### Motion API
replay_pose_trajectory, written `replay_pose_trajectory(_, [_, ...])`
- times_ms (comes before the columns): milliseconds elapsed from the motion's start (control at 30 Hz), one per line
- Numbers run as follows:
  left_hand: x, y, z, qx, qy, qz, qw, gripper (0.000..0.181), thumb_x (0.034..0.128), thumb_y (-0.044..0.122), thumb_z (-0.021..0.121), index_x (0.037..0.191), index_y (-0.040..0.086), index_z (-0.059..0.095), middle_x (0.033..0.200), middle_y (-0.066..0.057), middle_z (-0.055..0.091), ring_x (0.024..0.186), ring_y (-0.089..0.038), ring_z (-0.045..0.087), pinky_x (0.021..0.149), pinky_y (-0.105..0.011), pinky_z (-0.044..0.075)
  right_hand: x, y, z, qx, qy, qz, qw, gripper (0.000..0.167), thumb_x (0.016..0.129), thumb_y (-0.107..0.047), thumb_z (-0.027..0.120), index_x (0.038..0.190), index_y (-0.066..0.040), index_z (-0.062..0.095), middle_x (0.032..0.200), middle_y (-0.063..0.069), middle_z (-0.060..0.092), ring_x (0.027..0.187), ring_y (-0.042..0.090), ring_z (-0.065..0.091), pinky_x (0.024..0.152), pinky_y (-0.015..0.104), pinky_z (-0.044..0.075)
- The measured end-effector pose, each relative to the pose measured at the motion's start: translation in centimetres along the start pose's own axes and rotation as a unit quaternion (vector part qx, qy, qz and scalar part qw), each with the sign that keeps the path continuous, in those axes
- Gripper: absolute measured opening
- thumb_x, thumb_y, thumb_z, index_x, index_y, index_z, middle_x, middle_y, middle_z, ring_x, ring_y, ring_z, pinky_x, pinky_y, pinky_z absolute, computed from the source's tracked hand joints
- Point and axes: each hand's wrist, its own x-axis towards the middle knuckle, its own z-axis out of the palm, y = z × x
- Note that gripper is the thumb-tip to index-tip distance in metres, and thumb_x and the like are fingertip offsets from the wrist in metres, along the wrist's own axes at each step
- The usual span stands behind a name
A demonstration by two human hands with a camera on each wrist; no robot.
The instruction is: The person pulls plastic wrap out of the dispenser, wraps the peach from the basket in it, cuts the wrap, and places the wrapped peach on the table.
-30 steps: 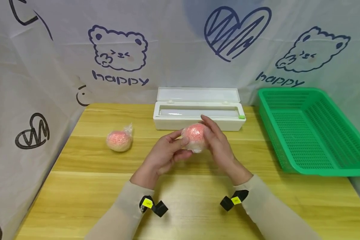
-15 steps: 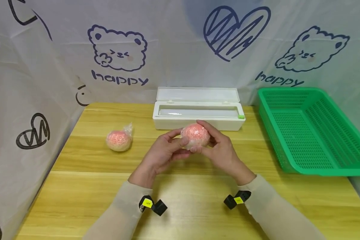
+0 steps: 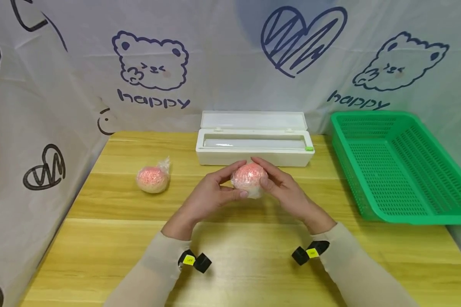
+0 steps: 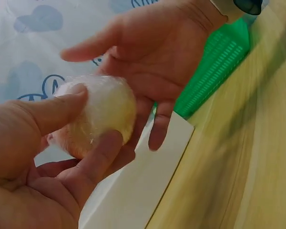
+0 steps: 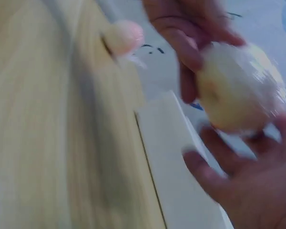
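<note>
Above the middle of the table, my left hand (image 3: pixel 211 192) grips a round pink-and-cream thing, like a fruit, wrapped in clear cling film (image 3: pixel 249 177). In the left wrist view its thumb and fingers pinch the wrapped ball (image 4: pixel 105 109), and the pale underside shows. My right hand (image 3: pixel 288 192) lies along the ball's right side; in the right wrist view its spread, loosely bent fingers (image 5: pixel 205 174) are close by, and contact is hard to tell. A second wrapped pink-and-cream ball (image 3: pixel 152 179), with a twisted film end, sits on the table to the left.
Behind the hands stands a white cling film dispenser (image 3: pixel 255 157), lid raised and roll inside. A green plastic basket (image 3: pixel 353 183) occupies the table's right side. Printed cloth (image 3: pixel 223 64) hangs behind and at the left of the wooden table (image 3: pixel 111 251).
The ball has turned between the hands and tilted. My left fingers have moved up over its far side; my right hand gripped it half a second ago and now looks looser.
</note>
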Motion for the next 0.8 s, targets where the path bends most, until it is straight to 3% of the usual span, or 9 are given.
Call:
replay_pose_trajectory(67, [0.1, 0.0, 0.3, -0.018, 0.003, 0.007, 0.9998, 0.073, 0.0961, 0.011, 0.078, 0.160, 0.025, 0.047, 0.159, -0.010, 0.051, 0.109, -0.026, 0.075, 0.090, -0.037, 0.063, 0.1, -0.1, 0.6, 0.005, 0.052, -0.011, 0.9986, 0.052, 0.115, -0.028, 0.042, 0.165, -0.014, 0.035, 0.164, 0.018, 0.043, 0.150, 0.036, 0.043, 0.120, 0.056, 0.039])
replay_pose_trajectory(133, [0.2, 0.2, 0.9, -0.035, 0.007, 0.011, 0.9993, 0.072, 0.0968, 0.008, 0.077, 0.160, 0.024, 0.047, 0.159, -0.011, 0.052, 0.108, -0.027, 0.076, 0.089, -0.037, 0.063, 0.3, -0.2, 1.7, -0.005, 0.120, -0.022, 0.9925, 0.049, 0.115, -0.027, 0.041, 0.161, -0.011, 0.042, 0.158, 0.019, 0.050, 0.144, 0.033, 0.050, 0.116, 0.049, 0.044])
replay_pose_trajectory(233, [0.4, 0.5, 2.1, -0.042, 0.012, 0.019, 0.9989, 0.072, 0.0971, 0.008, 0.076, 0.161, 0.019, 0.045, 0.159, -0.012, 0.051, 0.108, -0.027, 0.074, 0.087, -0.039, 0.064, 0.6, -0.3, 3.5, 0.003, 0.230, -0.037, 0.9725, 0.041, 0.114, -0.026, 0.043, 0.146, -0.004, 0.057, 0.136, 0.020, 0.065, 0.119, 0.023, 0.064, 0.097, 0.030, 0.054])
replay_pose_trajectory(300, [0.4, 0.8, 2.7, -0.036, 0.014, 0.021, 0.9990, 0.072, 0.0976, 0.009, 0.076, 0.161, 0.017, 0.044, 0.157, -0.013, 0.053, 0.106, -0.027, 0.075, 0.086, -0.040, 0.064, 0.6, -0.2, 4.3, 0.003, 0.289, -0.049, 0.9562, 0.039, 0.113, -0.027, 0.046, 0.134, 0.000, 0.064, 0.120, 0.020, 0.070, 0.100, 0.016, 0.065, 0.082, 0.020, 0.054])
replay_pose_trajectory(400, [0.2, 1.1, 3.1, -0.019, 0.016, 0.026, 0.9993, 0.071, 0.0982, 0.009, 0.075, 0.162, 0.014, 0.043, 0.154, -0.014, 0.055, 0.104, -0.026, 0.074, 0.086, -0.040, 0.064, 0.7, 0.1, 5.0, 0.000, 0.342, -0.066, 0.9373, 0.036, 0.112, -0.025, 0.048, 0.123, 0.003, 0.069, 0.105, 0.019, 0.072, 0.087, 0.007, 0.062, 0.072, 0.015, 0.050])
replay_pose_trajectory(533, [0.0, 1.1, 2.8, -0.013, 0.000, 0.023, 0.9996, 0.072, 0.0995, 0.010, 0.074, 0.163, 0.015, 0.040, 0.153, -0.014, 0.055, 0.099, -0.024, 0.076, 0.087, -0.037, 0.064, 0.7, 0.3, 5.1, -0.008, 0.348, -0.076, 0.9343, 0.034, 0.110, -0.024, 0.051, 0.120, 0.003, 0.070, 0.100, 0.020, 0.073, 0.083, 0.004, 0.061, 0.069, 0.015, 0.050])
replay_pose_trajectory(667, [0.0, 0.9, 2.4, 0.002, -0.002, 0.015, 0.9999, 0.078, 0.0964, 0.015, 0.079, 0.164, 0.022, 0.040, 0.154, -0.012, 0.054, 0.088, -0.019, 0.076, 0.082, -0.030, 0.062, 0.4, 0.1, 4.9, 0.001, 0.308, -0.056, 0.9496, 0.036, 0.111, -0.028, 0.050, 0.127, -0.001, 0.067, 0.108, 0.019, 0.071, 0.087, 0.009, 0.063, 0.070, 0.017, 0.053])
replay_pose_trajectory(800, [0.1, 0.6, 2.6, 0.051, 0.036, 0.031, 0.9976, 0.078, 0.0935, 0.017, 0.082, 0.161, 0.025, 0.045, 0.154, -0.014, 0.056, 0.096, -0.019, 0.077, 0.081, -0.029, 0.063, 0.4, -0.3, 4.3, 0.038, 0.260, -0.018, 0.9648, 0.046, 0.114, -0.035, 0.037, 0.139, -0.005, 0.062, 0.130, 0.017, 0.067, 0.110, 0.017, 0.063, 0.085, 0.017, 0.053])
